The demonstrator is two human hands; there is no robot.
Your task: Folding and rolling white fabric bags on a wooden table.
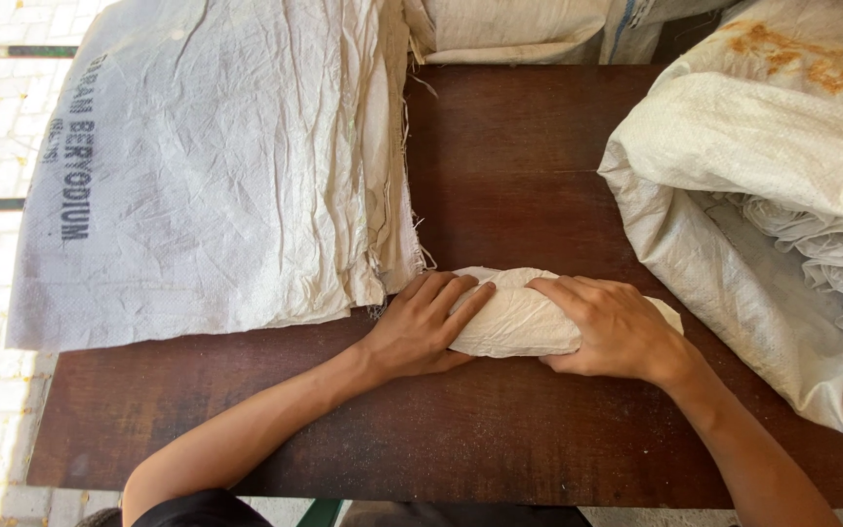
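The left hand [420, 327] and the right hand [609, 327] are both curling closed over a tightly rolled white sack [519, 317] on the brown counter [500, 429], pinning it so the roll is not springing open, beside the flat sack stack [217, 176].

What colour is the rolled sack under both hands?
Off-white, creased woven fabric; the rolled sack shows best in the head view.

Crinkled woven-plastic sack roll [519, 317], matt wooden table [500, 429]
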